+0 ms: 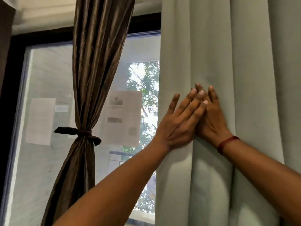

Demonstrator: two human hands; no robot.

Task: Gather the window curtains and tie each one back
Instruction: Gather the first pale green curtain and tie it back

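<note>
Brown curtain [96, 62] on the left side of the window [47, 168] is already bunched at its waist and cinched w/ a dark tie [78, 132], ends sticking out both sides. Over on the right, the grey-green curtain [244, 62] hangs loose in long vertical folds, not tied. Both hands are up on it! Left hand [177, 123] lies flat on the fabric near its inner edge, fingers straight and spread. Right hand [211, 123] is flat too, fingers straight, pressing the folds just beside it. Left fingers overlap the right hand's, so the two touch. Neither hand grips anything. Red band [227, 144] on the right wrist. Paper sheets [122, 116] on the glass, green leaves [146, 75] beyond.
</note>
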